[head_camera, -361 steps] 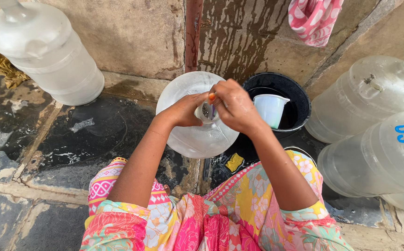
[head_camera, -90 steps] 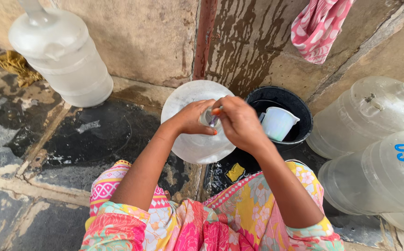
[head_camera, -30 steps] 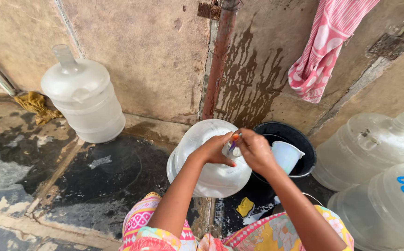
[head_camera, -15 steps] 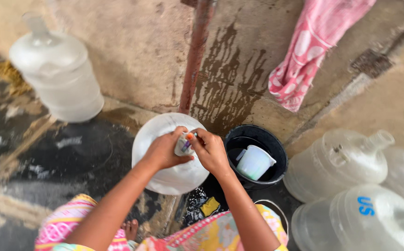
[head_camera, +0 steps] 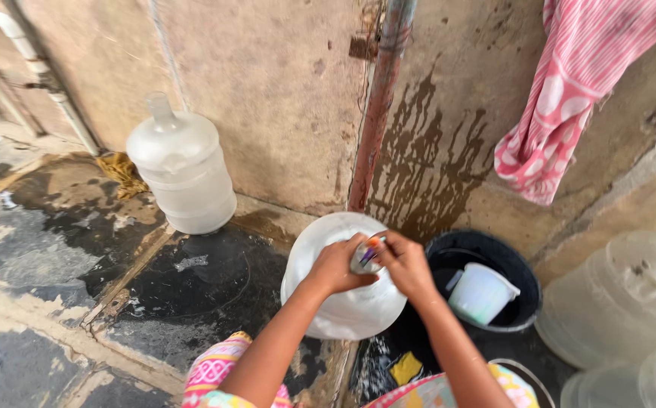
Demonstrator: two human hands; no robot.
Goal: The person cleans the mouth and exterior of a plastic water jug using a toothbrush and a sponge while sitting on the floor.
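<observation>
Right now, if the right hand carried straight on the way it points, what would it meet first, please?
The right hand points up-left over the jug's neck; past that, probably the left hand gripping it, though depth is unclear.

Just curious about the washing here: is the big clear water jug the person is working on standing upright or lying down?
Upright. The large clear plastic water jug stands on the wet floor, neck up, with both hands at its mouth.

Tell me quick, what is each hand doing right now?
Left hand: closed around the neck of the water jug.
Right hand: closed on a thin brush-like tool poked into the neck.
</observation>
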